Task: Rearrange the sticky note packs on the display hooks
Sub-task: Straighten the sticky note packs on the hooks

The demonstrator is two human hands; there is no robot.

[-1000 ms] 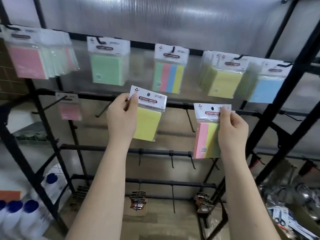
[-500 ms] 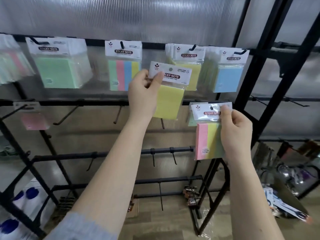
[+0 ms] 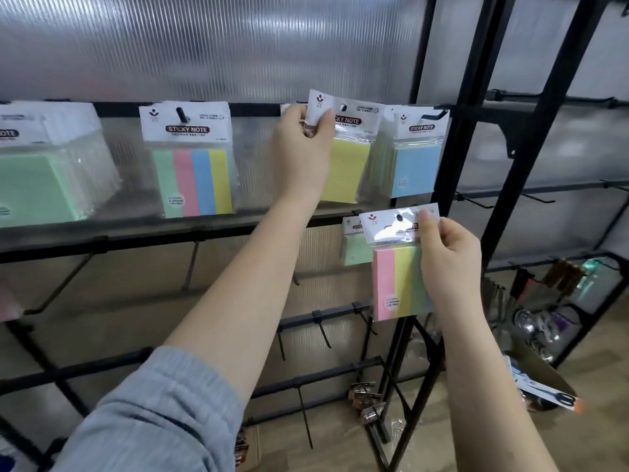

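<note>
My left hand (image 3: 301, 155) pinches the white header of a yellow sticky note pack (image 3: 347, 172), held up at the top rail in front of other yellow packs hanging there. My right hand (image 3: 449, 264) pinches the header corner of a pink, yellow and green striped pack (image 3: 396, 281), held lower down by the second rail. Just behind that striped pack, a small green pack (image 3: 355, 250) hangs. On the top rail hang a blue pack (image 3: 415, 168), a four-colour pack (image 3: 192, 178) and green packs (image 3: 37, 189).
The black display rack (image 3: 456, 185) has several bare hooks (image 3: 190, 267) on its lower rails. A pink pack (image 3: 6, 304) shows at the left edge. Binder clips (image 3: 366, 403) lie on the wooden floor. Another rack with hanging goods (image 3: 551, 301) stands to the right.
My left hand has carried the yellow pack up and to the right, from the second rail to the top rail's yellow packs. The right hand has kept hold of its striped pack.
</note>
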